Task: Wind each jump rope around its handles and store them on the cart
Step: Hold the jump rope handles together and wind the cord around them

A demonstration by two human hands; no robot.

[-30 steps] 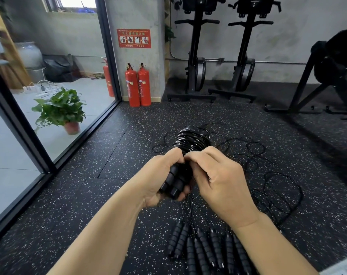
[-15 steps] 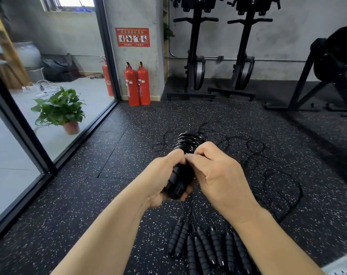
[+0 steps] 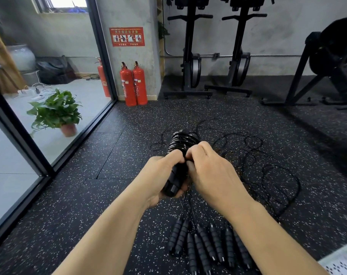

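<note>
Gripping jump rope (image 3: 183,139): left hand (image 3: 162,173), right hand (image 3: 210,171); red sign (image 3: 127,36) unreadable.

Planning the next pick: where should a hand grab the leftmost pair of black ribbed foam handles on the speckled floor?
Take the leftmost pair of black ribbed foam handles around mid-length, from above and the left. They lie flat, side by side, so one grip likely spans both; other handles crowd their right, and thin cords leave the far ends.
</note>
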